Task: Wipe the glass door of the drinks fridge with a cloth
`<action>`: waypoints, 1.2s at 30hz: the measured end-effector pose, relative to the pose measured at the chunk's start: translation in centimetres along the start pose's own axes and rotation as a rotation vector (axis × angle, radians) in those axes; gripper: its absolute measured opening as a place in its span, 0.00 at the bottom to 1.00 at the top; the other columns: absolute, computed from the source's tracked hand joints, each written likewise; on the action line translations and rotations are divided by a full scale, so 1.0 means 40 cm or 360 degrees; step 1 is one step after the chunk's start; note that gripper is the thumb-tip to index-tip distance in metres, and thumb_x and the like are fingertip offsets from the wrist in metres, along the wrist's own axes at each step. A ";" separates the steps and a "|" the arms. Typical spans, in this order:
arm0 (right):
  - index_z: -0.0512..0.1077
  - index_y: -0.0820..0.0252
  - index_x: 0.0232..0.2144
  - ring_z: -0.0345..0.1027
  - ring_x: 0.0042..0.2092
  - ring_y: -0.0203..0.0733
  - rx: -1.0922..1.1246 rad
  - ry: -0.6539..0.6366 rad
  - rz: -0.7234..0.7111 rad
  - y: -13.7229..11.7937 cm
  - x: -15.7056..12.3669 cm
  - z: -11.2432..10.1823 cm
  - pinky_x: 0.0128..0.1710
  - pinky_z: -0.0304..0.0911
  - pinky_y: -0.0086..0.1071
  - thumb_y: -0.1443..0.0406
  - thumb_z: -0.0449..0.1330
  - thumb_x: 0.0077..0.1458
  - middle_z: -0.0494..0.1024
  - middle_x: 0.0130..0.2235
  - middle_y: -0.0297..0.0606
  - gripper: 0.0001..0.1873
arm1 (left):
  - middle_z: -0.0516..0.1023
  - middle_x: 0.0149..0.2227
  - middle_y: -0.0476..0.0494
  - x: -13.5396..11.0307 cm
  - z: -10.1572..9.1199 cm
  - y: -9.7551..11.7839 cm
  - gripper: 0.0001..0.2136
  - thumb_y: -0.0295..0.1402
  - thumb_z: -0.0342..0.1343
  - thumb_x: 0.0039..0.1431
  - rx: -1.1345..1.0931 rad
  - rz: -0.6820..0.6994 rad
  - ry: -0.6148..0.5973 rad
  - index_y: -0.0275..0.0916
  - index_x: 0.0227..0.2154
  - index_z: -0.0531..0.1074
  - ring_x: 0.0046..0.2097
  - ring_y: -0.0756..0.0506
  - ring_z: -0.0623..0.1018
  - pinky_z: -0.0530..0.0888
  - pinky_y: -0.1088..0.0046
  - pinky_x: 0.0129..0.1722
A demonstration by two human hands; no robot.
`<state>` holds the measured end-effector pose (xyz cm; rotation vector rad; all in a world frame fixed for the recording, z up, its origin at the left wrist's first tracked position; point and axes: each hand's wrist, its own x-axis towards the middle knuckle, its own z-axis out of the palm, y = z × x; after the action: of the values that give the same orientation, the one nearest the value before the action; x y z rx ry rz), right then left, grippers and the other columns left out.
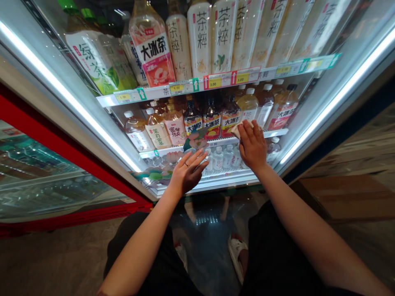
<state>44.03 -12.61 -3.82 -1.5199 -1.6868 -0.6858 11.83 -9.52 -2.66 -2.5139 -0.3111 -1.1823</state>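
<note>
Beneath the right hand (253, 144), a pale cloth (236, 130) is held to the cooler glass (226, 142), fingers stretched over it. Left of that grip, the left hand (188, 172) has fingers loosely spread; can't tell if it touches the glass. Flower decal (197, 139) just above the left hand. Farther left, red-framed cooler (55, 168); right of the right hand, cardboard box (348, 197). Below the hands, brownish floor (68, 250), pale shoes (237, 250). Labels: above the grip, tall bottles (200, 37) read 茶粹, price tags (212, 84) 3.00. Upper left, peach drink bottle (152, 45) reads 大冰茶; green-capped bottles (89, 57), 绿茶. Just behind the cloth, dark tea bottles (212, 117), also 大冰茶.
</note>
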 end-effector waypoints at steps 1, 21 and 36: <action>0.46 0.37 0.81 0.53 0.79 0.57 0.0021 -0.0033 -0.0002 0.000 0.001 -0.002 0.78 0.52 0.61 0.66 0.52 0.70 0.62 0.78 0.33 0.43 | 0.82 0.64 0.40 0.000 0.000 0.000 0.24 0.16 0.52 0.67 0.0008 0.0007 0.0012 0.42 0.61 0.73 0.75 0.42 0.68 0.66 0.57 0.77; 0.52 0.45 0.80 0.50 0.80 0.54 -0.0013 0.0065 -0.0069 0.011 0.000 -0.009 0.78 0.51 0.62 0.70 0.52 0.66 0.64 0.77 0.37 0.43 | 0.82 0.65 0.40 -0.004 -0.004 -0.004 0.22 0.17 0.51 0.68 0.0023 -0.0001 -0.0022 0.43 0.59 0.74 0.73 0.42 0.72 0.70 0.54 0.75; 0.47 0.39 0.81 0.52 0.79 0.54 -0.0042 0.0107 -0.0082 0.013 -0.002 -0.015 0.78 0.53 0.62 0.70 0.51 0.67 0.64 0.78 0.34 0.45 | 0.79 0.67 0.41 -0.021 0.006 -0.011 0.24 0.19 0.52 0.69 -0.0100 -0.0039 -0.0139 0.47 0.63 0.74 0.72 0.41 0.73 0.67 0.49 0.77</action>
<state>44.67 -13.06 -3.57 -1.4597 -1.6769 -0.7804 11.33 -9.08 -3.37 -2.6285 -0.3322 -1.1095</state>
